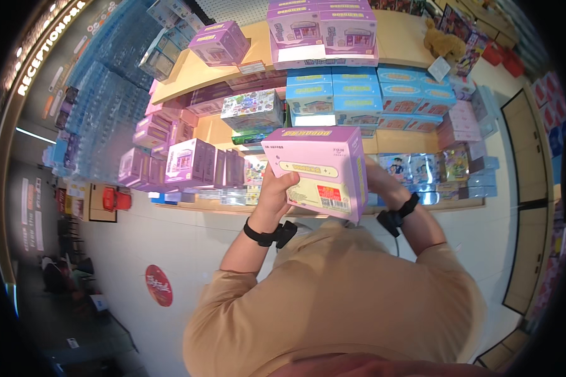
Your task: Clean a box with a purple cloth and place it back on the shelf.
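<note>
My left hand [274,188] grips a pink-and-purple cardboard box [311,160] at its left side. The thumb lies across the printed panel, which carries a red sticker and a barcode. Held tilted in front of my chest, the box shows its top edge and right side too. My right hand [375,174] reaches behind the box's right side, so its fingers are hidden and I cannot tell whether they touch it. Beyond my left hand, similar purple boxes [185,162] stand in a row on the lower shelf. Each wrist wears a black band.
A wooden display shelf [401,45] carries stacked purple boxes [320,30] above and blue boxes [356,96] below. A patterned white box [252,110] sits left of the blue ones. Clear-packed goods [408,172] line the right front. A plush toy [443,43] rests at upper right.
</note>
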A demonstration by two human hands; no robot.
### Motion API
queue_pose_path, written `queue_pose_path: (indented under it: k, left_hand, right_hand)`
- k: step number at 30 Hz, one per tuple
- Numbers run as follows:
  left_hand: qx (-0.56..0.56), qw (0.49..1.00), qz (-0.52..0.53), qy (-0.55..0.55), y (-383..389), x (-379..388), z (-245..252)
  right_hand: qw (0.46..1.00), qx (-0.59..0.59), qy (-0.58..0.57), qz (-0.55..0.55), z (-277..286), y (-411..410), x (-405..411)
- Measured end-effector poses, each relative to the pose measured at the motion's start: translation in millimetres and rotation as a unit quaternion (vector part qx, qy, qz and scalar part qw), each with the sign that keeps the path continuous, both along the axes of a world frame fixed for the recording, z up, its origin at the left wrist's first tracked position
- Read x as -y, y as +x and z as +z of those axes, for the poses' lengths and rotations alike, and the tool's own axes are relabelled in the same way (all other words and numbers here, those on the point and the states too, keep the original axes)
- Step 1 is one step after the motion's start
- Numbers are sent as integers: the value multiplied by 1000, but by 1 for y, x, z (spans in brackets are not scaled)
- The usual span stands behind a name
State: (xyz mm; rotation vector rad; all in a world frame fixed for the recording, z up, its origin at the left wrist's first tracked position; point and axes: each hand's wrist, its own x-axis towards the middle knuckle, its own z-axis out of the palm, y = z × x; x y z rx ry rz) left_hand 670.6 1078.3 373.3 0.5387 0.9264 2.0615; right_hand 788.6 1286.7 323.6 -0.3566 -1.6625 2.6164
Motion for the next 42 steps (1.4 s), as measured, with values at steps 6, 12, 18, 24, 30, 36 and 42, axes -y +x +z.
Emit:
queue_pose_path:
  k: [6, 12, 18, 24, 30, 36, 42]
  left_hand:
    - [-12, 996, -3, -83, -15, -13, 12]
    - [-67, 993, -17, -98, -48, -1, 15]
    - [-53, 995, 5, -80, -72, -22, 32]
    - [-118, 991, -4, -68, -97, -39, 41]
    - [-160, 979, 76, -97, -111, -53, 37]
    - [-100, 993, 22, -66, -103, -61, 54]
    - [-47, 997, 0, -67, -102, -59, 60]
  right_hand:
    - [980, 41, 194, 12, 10, 5, -44]
    - [816, 125, 535, -179, 52, 16, -33]
    - [835, 42, 475, -275, 38, 10, -55]
    - [813, 26, 461, -354, 46, 2, -62]
    - [693, 35, 564, -447, 57, -11, -83]
    - [851, 98, 317, -407, 66, -28, -98]
    - [899, -84, 67, -423, 46, -24, -122]
